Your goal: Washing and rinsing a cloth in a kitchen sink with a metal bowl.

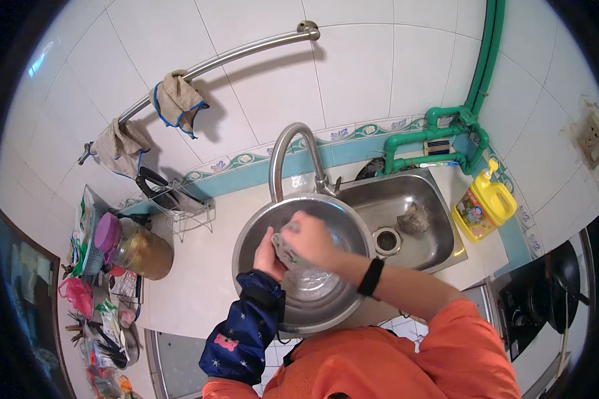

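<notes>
A large stainless-steel basin (309, 321) stands at the counter's front edge, beside and partly over the left end of the sink (429, 249). Inside its rim, my left hand (268, 257) cups a small grey item (283, 248) with looped edges; what it is I cannot tell. My right hand (312, 242), blurred, is closed over the same item from the other side. Shallow clear water (307, 287) appears to lie at the basin's bottom. The curved steel faucet (299, 130) arches over the basin's back rim, and no stream shows from it.
A scrubbing pad (413, 219) lies in the sink near the drain (387, 241). Right of it stands a yellow detergent jug (484, 207). On the left are a purple-lidded jar (142, 249) and a wire rack (187, 212). Cloths (177, 102) hang on a wall rail (249, 51).
</notes>
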The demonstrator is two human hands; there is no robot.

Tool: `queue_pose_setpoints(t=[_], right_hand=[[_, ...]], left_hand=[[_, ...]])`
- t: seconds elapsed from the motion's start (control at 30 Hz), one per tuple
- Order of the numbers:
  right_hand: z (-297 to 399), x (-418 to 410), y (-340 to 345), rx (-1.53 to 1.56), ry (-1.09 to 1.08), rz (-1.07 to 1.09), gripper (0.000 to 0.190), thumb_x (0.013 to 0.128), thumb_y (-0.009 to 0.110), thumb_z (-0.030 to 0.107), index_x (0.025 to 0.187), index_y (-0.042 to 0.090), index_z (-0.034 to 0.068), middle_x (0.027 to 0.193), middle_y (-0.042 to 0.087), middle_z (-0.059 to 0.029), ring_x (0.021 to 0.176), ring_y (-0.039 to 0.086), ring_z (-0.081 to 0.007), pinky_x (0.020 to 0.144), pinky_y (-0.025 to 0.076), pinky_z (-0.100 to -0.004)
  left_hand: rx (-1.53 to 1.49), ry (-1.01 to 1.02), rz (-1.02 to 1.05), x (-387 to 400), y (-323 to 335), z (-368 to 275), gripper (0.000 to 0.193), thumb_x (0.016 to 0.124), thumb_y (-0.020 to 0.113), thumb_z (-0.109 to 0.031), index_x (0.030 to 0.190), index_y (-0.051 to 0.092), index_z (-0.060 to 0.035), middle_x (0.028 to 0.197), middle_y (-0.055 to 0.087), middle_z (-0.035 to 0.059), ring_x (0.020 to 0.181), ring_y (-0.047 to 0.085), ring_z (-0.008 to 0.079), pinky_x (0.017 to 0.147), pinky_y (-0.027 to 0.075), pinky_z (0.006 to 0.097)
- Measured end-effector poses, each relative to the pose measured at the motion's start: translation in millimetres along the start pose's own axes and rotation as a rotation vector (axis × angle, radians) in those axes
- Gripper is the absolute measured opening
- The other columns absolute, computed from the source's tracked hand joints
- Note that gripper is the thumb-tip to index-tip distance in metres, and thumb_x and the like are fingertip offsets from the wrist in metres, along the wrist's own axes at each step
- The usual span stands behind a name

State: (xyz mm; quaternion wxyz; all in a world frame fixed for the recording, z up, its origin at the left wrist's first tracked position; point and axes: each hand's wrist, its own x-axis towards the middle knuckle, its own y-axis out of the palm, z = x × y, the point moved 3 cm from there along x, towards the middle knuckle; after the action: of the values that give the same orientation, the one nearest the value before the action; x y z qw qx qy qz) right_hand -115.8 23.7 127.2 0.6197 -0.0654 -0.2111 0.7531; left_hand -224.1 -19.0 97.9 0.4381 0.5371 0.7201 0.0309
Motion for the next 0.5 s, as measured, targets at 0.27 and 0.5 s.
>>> queue_pose_setpoints(t=[0.27,0.5], right_hand=[[-22.7,18.7,13.2,-0.205,0.103,-0.068,0.025,0.077,0.054,0.026,0.079,0.052,0.002,0.073,0.058,-0.0236,0.074,0.057,-0.0406,0.067,0.045,-0.0466],[-5.8,4.9,19.0,-0.221,0.053,0.01,0.029,0.079,0.056,0.03,0.084,0.053,0.002,0.077,0.058,-0.023,0.075,0.057,-0.04,0.066,0.045,-0.046]], left_hand=[[-0.005,0.118,0.022,21.5,-4.4,35.0,0.023,0.084,0.046,-0.017,0.099,0.054,-0.0025,0.093,0.059,0.0114,0.085,0.058,0.0228,0.073,0.046,0.034],[0.269,0.212,-0.017,-21.7,7.6,20.2,0.034,0.087,0.047,-0.027,0.107,0.052,0.0006,0.098,0.059,0.0123,0.086,0.059,0.023,0.074,0.047,0.0361]])
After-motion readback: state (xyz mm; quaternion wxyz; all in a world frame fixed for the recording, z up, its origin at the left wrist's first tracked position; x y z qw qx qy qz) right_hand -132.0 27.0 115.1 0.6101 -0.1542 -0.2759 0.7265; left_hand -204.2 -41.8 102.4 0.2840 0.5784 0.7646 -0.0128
